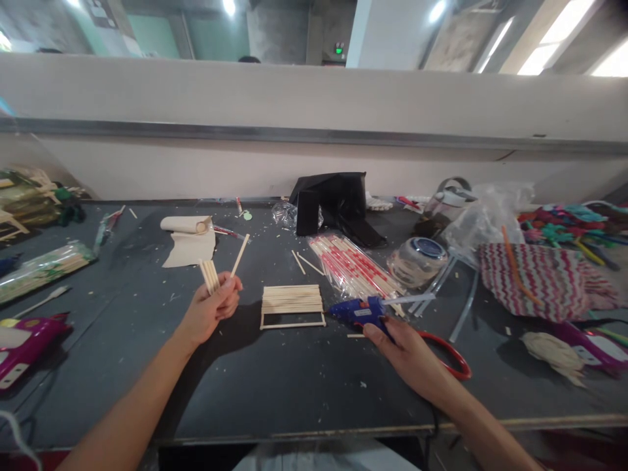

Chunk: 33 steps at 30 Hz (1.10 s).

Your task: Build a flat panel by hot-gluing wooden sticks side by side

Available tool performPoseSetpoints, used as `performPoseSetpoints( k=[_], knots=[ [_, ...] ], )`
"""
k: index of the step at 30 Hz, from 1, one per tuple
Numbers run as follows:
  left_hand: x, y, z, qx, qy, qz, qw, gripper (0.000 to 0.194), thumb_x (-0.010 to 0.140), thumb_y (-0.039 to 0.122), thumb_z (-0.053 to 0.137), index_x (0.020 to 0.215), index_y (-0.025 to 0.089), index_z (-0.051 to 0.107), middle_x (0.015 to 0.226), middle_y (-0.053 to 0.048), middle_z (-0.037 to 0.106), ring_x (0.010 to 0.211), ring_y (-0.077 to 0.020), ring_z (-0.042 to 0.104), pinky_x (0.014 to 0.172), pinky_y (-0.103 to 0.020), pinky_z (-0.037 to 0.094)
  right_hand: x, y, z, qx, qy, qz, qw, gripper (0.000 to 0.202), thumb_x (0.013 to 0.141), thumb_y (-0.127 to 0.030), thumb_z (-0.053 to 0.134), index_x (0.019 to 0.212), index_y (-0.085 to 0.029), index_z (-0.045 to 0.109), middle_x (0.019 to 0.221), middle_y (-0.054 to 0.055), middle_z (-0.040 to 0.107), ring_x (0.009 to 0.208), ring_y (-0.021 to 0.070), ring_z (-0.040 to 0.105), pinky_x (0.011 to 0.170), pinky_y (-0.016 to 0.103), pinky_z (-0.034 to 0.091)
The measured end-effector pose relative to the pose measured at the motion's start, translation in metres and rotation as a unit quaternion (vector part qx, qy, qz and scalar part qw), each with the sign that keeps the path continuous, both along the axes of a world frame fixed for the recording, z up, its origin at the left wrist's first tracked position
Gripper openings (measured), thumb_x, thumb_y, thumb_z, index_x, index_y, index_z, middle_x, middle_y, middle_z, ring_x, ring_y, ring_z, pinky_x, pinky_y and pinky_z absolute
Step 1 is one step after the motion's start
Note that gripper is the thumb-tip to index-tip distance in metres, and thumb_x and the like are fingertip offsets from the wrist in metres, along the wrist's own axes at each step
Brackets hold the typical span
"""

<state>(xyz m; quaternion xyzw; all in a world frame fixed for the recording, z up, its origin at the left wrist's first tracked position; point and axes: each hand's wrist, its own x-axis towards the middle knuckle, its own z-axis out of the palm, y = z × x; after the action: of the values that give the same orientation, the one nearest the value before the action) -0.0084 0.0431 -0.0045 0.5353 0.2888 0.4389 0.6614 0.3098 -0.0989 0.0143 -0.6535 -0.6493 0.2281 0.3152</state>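
Observation:
My left hand (214,307) is closed around several short wooden sticks (210,276), and one more stick (240,254) points up from between its thumb and fingers. My right hand (400,343) grips a blue hot glue gun (358,310) with a clear glue stick in its back. The gun's nozzle is close to the right edge of a small flat panel of sticks (290,299) lying on the table. Sticks lie side by side across the panel's upper part. A gap shows dark table above its bottom stick.
Beyond the panel lie packaged sticks (350,265), a clear jar (417,260) and a black bag (333,203). Rolled cloth (189,235) sits at the back left. Red-handled scissors (454,358) are beside my right wrist. A striped knitted piece (532,278) lies right; a purple device (29,347) stands left.

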Motion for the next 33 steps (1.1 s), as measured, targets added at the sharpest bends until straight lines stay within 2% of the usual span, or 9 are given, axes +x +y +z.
performPoseSetpoints(
  k=[5,11,15,19,23,25,27,30,33],
  knots=[
    [-0.001,0.001,-0.002,-0.010,0.001,-0.007,1.000,0.024,0.091,0.036,0.048,0.080,0.017,0.057,0.048,0.009,0.024,0.037,-0.0031,0.019,0.038,-0.018,0.013,-0.001,0.001,-0.001,-0.002,-0.017,-0.011,1.000,0.035,0.091,-0.044,0.041,0.068,-0.020,0.053,0.069,0.003,0.061,0.067,0.0189,0.058,0.068,0.029,0.048],
    [-0.002,0.002,-0.002,-0.020,-0.009,-0.008,1.000,0.026,0.091,0.036,0.046,0.081,0.016,0.058,0.049,0.009,0.024,0.038,-0.0035,0.019,0.038,-0.018,0.013,0.002,0.000,-0.002,-0.003,-0.017,-0.012,1.000,0.036,0.091,-0.045,0.041,0.064,-0.021,0.049,0.066,0.002,0.059,0.067,0.0192,0.058,0.069,0.029,0.048],
    [-0.001,0.002,0.000,-0.040,-0.020,-0.005,0.999,0.025,0.090,0.036,0.047,0.080,0.016,0.059,0.048,0.009,0.023,0.037,-0.0037,0.017,0.038,-0.018,0.014,0.002,0.000,-0.003,0.000,-0.010,-0.004,1.000,0.033,0.091,-0.044,0.042,0.073,-0.020,0.056,0.076,0.004,0.066,0.075,0.0209,0.062,0.075,0.030,0.049],
    [0.001,0.001,0.007,-0.040,-0.025,0.046,0.998,0.021,0.089,0.032,0.050,0.078,0.016,0.059,0.046,0.009,0.024,0.036,-0.0036,0.017,0.038,-0.018,0.015,0.003,-0.003,-0.001,0.009,-0.005,0.004,1.000,0.032,0.092,-0.043,0.041,0.087,-0.019,0.061,0.089,0.006,0.069,0.089,0.0221,0.063,0.083,0.031,0.049],
    [0.002,-0.001,0.013,-0.029,-0.030,0.082,0.996,0.017,0.084,0.029,0.055,0.080,0.015,0.063,0.045,0.009,0.027,0.036,-0.0029,0.019,0.039,-0.019,0.015,0.018,-0.008,0.008,0.070,-0.058,-0.028,0.995,0.035,0.092,-0.046,0.041,0.097,-0.019,0.062,0.092,0.007,0.069,0.088,0.0224,0.064,0.079,0.030,0.050],
    [0.001,-0.001,0.016,-0.032,-0.035,0.090,0.995,0.015,0.082,0.027,0.056,0.080,0.014,0.064,0.045,0.009,0.028,0.036,-0.0027,0.021,0.040,-0.018,0.017,0.034,-0.008,0.016,0.140,-0.130,-0.079,0.978,0.038,0.090,-0.050,0.042,0.095,-0.019,0.063,0.089,0.008,0.068,0.083,0.0237,0.064,0.075,0.033,0.050],
    [-0.001,-0.001,0.018,-0.030,-0.039,0.095,0.994,0.016,0.081,0.027,0.056,0.081,0.014,0.065,0.045,0.009,0.029,0.036,-0.0027,0.022,0.040,-0.018,0.019,0.054,-0.006,0.027,0.200,-0.217,-0.146,0.944,0.042,0.087,-0.055,0.043,0.099,-0.020,0.063,0.091,0.009,0.066,0.083,0.0255,0.063,0.072,0.035,0.049],
    [-0.002,-0.001,0.018,-0.018,-0.032,0.093,0.995,0.017,0.082,0.027,0.055,0.087,0.014,0.066,0.046,0.008,0.030,0.037,-0.0027,0.023,0.040,-0.018,0.020,0.086,0.005,0.047,0.201,-0.315,-0.239,0.896,0.046,0.088,-0.059,0.040,0.114,-0.026,0.059,0.101,0.011,0.063,0.090,0.0285,0.061,0.069,0.036,0.046],
    [-0.001,-0.001,0.016,0.000,-0.014,0.087,0.996,0.020,0.084,0.027,0.057,0.098,0.015,0.066,0.049,0.008,0.032,0.039,-0.0029,0.023,0.040,-0.017,0.019,0.113,0.022,0.059,0.180,-0.377,-0.266,0.869,0.046,0.090,-0.053,0.039,0.121,-0.023,0.056,0.105,0.015,0.062,0.098,0.0310,0.057,0.067,0.036,0.042]
  ],
)
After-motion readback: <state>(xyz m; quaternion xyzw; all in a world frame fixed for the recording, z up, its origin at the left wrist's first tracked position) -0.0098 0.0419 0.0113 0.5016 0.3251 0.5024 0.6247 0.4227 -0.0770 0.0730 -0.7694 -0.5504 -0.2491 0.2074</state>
